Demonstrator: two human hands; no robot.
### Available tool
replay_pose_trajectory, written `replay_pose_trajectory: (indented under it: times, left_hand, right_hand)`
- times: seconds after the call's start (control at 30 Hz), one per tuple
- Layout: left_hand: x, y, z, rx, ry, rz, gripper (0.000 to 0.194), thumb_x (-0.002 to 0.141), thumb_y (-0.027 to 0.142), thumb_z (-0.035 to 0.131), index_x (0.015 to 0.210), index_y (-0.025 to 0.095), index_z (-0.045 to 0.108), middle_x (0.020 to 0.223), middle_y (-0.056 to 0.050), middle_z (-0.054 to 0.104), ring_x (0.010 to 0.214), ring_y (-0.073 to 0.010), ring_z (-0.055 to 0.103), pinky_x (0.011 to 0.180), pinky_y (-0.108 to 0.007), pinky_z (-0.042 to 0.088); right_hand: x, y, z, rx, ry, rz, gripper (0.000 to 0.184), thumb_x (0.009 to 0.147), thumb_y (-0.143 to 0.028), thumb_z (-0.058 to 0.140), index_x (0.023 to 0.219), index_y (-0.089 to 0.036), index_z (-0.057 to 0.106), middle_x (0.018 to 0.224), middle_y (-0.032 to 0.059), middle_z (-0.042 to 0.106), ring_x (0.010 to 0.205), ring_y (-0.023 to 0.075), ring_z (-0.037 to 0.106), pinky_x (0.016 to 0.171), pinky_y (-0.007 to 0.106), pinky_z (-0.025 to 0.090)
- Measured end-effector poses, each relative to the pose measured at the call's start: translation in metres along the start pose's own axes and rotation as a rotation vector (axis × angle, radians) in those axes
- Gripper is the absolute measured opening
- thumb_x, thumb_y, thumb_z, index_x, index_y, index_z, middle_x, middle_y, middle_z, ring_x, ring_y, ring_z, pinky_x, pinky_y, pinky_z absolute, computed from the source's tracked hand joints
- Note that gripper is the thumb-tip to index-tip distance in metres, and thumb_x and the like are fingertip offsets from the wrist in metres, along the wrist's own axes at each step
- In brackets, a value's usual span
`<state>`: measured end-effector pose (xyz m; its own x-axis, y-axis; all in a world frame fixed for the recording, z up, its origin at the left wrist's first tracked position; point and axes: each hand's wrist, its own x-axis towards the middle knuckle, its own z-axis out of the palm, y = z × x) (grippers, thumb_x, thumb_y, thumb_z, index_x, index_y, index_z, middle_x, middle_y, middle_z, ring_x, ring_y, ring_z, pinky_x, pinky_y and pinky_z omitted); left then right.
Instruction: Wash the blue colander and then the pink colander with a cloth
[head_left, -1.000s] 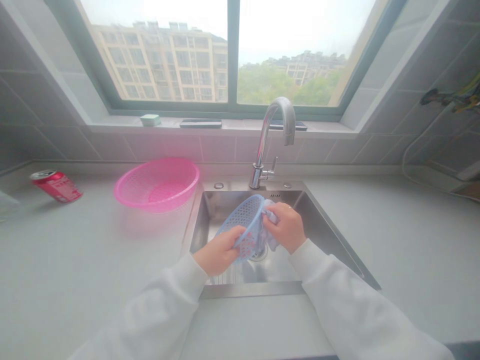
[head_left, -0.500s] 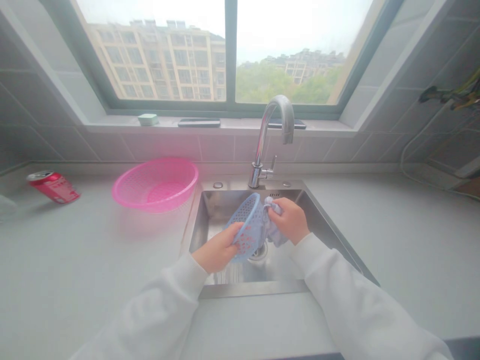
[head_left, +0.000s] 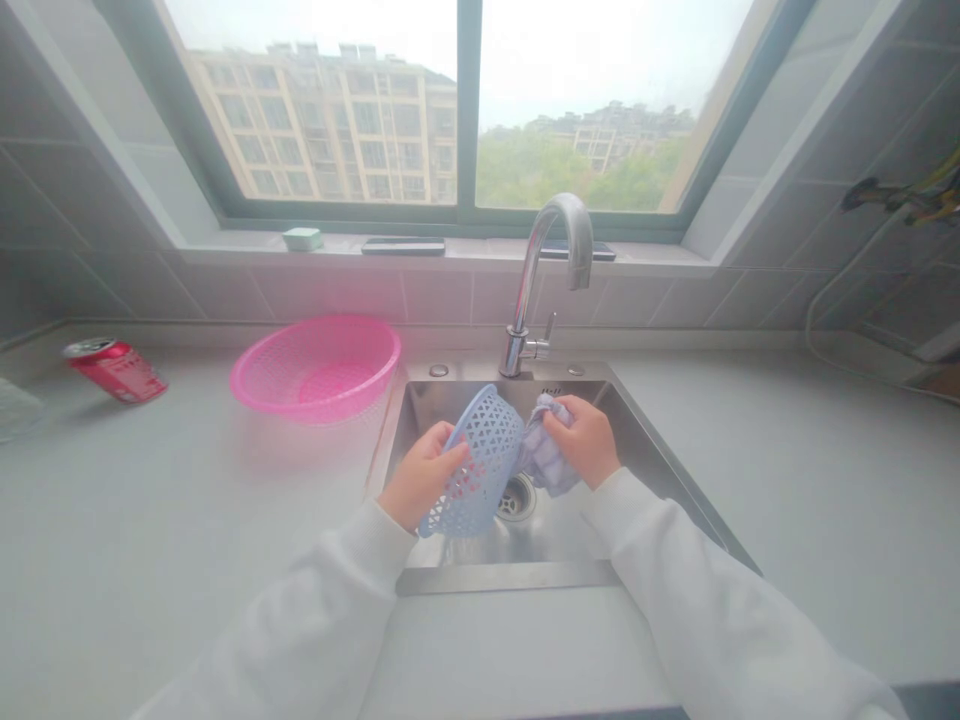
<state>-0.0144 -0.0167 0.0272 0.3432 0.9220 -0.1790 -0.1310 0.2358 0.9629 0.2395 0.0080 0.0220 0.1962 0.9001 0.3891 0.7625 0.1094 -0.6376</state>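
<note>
Tilted on its side over the sink [head_left: 517, 577] is a light blue plastic basket [head_left: 491, 440] with a pattern of small holes. My left hand [head_left: 429, 472] is closed on its rim, with some fingers showing through the holes from inside. A crumpled pale lavender cloth [head_left: 547, 455] is bunched in my closed right hand [head_left: 585, 437]. The cloth touches or nearly touches the basket's right side. Below them the round drain [head_left: 517, 500] shows in the sink floor.
A chrome faucet [head_left: 529, 270] rises behind the sink. Left of the sink stands a pink plastic basket [head_left: 319, 370], and farther left a tilted red can [head_left: 120, 372]. A green soap box [head_left: 302, 239] and a dark flat object [head_left: 403, 246] lie on the windowsill.
My left hand has turned the blue basket so its holed outer side shows more, moving it slightly left. The cloth remains in my right hand, more spread out.
</note>
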Motion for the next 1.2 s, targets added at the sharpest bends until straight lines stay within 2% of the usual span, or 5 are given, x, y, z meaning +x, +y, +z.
replay_pose_trajectory:
  times: [0.3,0.57,0.8,1.03,1.2]
  left_hand:
    - [-0.001,-0.002,-0.004,0.016,-0.235,-0.113,0.067,0.081,0.033,0.072,0.141,0.031,0.041,0.121,-0.009,0.064,0.084,-0.022,0.067,0.061,-0.032,0.055]
    - [-0.002,-0.007,0.004,0.101,-0.321,0.051,0.084,0.066,0.007,0.066,0.145,0.024,0.047,0.133,-0.008,0.062,0.119,-0.0289,0.058,0.097,-0.039,0.05]
    - [-0.004,-0.008,0.005,0.198,-0.454,0.103,0.088,0.071,0.002,0.054,0.154,0.028,0.039,0.137,-0.007,0.063,0.12,-0.0289,0.061,0.1,-0.043,0.051]
    - [0.002,-0.007,0.003,0.345,-0.444,0.348,0.092,0.066,-0.004,0.049,0.152,0.027,0.045,0.149,-0.003,0.056,0.138,-0.0286,0.048,0.119,-0.043,0.034]
    - [0.001,-0.003,-0.002,0.376,-0.457,0.257,0.094,0.067,-0.002,0.048,0.154,0.03,0.039,0.148,-0.003,0.056,0.132,-0.0288,0.052,0.11,-0.043,0.044]
  right_hand:
    - [-0.001,0.001,0.0,0.07,0.091,-0.081,0.025,0.078,-0.038,0.056,0.086,-0.02,0.071,0.087,0.0059,0.073,0.082,0.0238,0.067,0.078,0.037,0.049]
    - [-0.042,-0.044,0.008,-0.033,-0.089,-0.997,0.005,0.081,-0.028,0.066,0.082,-0.024,0.068,0.076,0.0015,0.069,0.073,0.0176,0.062,0.068,0.03,0.047]
    - [-0.013,-0.016,0.011,-0.031,-0.002,-0.405,0.011,0.086,-0.027,0.059,0.087,-0.023,0.069,0.082,0.0035,0.072,0.079,0.0199,0.067,0.073,0.032,0.05]
    - [-0.046,-0.048,0.013,-0.1,-0.104,-0.926,0.005,0.08,-0.027,0.066,0.08,-0.023,0.068,0.08,0.0017,0.071,0.072,0.0176,0.061,0.064,0.03,0.042]
    - [-0.034,-0.038,0.012,-0.068,-0.058,-0.669,0.01,0.084,-0.028,0.063,0.086,-0.023,0.071,0.085,0.0029,0.073,0.081,0.019,0.065,0.074,0.03,0.045]
